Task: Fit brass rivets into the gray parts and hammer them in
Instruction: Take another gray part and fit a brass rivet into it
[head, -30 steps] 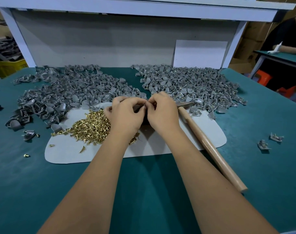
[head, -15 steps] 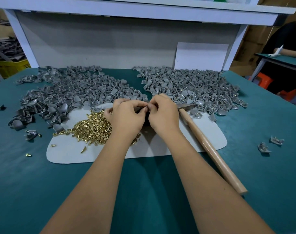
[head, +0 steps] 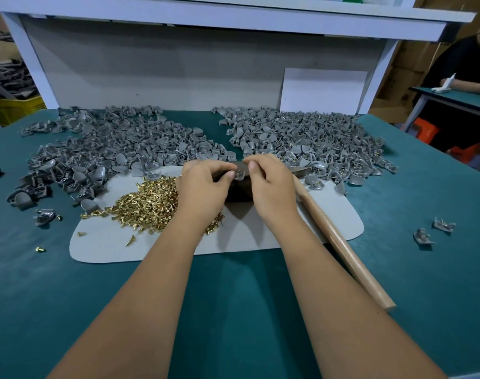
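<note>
Over the pale mat (head: 260, 242), I see my left hand (head: 203, 187) and right hand (head: 271, 187) have eased slightly apart, both pinching one gray part (head: 240, 174); rivet fitting looks underway. Brass rivets (head: 148, 206) lie left, the hammer (head: 340, 242) right, on a teal bench (head: 233, 310) below a white shelf (head: 233, 20).

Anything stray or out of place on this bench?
Yes. A few brass rivets lie off the mat on the green table at left, and two gray parts sit alone at right, away from the piles.
</note>
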Demonstrator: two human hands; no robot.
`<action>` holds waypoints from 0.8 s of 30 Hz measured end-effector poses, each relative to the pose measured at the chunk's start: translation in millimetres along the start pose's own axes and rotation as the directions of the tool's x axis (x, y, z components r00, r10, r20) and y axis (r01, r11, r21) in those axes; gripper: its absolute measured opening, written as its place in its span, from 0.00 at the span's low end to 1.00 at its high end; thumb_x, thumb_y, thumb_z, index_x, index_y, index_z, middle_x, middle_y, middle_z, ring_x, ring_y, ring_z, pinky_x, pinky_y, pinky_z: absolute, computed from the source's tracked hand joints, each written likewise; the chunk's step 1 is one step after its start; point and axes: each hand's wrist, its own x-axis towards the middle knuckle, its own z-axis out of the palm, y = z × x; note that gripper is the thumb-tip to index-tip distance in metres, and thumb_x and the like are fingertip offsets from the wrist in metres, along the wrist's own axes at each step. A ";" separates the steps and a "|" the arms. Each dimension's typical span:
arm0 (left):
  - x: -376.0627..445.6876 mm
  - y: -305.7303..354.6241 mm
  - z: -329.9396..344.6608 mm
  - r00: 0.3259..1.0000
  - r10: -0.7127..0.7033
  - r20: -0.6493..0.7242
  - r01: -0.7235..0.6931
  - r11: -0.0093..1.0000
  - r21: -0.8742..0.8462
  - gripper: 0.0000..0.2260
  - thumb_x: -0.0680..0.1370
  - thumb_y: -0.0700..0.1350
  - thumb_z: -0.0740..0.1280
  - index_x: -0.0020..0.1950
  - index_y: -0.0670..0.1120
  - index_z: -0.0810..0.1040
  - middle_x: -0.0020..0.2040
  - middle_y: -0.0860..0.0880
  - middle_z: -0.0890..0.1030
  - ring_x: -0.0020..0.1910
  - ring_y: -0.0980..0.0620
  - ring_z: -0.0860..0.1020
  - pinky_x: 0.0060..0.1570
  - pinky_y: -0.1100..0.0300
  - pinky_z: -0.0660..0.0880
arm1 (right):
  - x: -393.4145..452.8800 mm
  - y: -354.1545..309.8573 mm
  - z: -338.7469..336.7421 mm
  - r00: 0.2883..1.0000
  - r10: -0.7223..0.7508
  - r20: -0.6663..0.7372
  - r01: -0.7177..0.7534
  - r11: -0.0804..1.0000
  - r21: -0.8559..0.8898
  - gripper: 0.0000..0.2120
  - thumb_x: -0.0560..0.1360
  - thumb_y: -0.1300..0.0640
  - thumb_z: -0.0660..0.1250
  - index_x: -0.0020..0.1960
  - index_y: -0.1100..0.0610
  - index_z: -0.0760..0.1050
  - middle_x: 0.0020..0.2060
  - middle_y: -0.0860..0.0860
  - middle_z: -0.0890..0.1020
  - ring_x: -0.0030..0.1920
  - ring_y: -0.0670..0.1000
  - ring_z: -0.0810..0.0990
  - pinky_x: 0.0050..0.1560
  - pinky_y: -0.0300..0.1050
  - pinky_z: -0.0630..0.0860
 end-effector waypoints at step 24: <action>0.4 6.0 -4.9 0.996 -0.080 0.028 0.085 0.946 -0.311 0.11 0.78 0.40 0.70 0.43 0.57 0.83 0.43 0.58 0.84 0.41 0.69 0.80 0.52 0.62 0.78 | -2.0 -1.7 2.2 0.999 -0.037 0.026 0.038 0.999 -0.013 0.12 0.71 0.65 0.64 0.52 0.55 0.80 0.44 0.45 0.79 0.44 0.42 0.76 0.47 0.36 0.74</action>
